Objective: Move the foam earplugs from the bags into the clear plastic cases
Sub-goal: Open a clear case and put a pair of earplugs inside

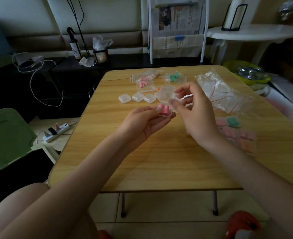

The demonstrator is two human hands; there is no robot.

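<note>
So the left hand (pixel 142 121) has its fingers curled under an open clear plastic case (pixel 165 112), with two pink foam earplugs (pixel 163 108) already sitting in the bottom half. The right hand (pixel 194 114) is pinching the hinged lid (pixel 166 94) between thumb and fingertips, so I'd say the step in hand is snapping it closed. My tip: keep the base level so the plugs don't roll out, poke down any foam that sticks up past the rim, then fold the lid straight over and squeeze at the front edge, since foam caught in the seam will probably pop it back open. Counting stuff on the wooden table (pixel 159 161): three empty closed cases (pixel 136 98) in a row, at least three small zip bags with pink plugs (pixel 145 83), one bag of green plugs (pixel 174 77), a big clear bag (pixel 223 94) lying flat, and a blurry cluster of filled cases (pixel 237 133) near the right wrist, too smeared to count.
</note>
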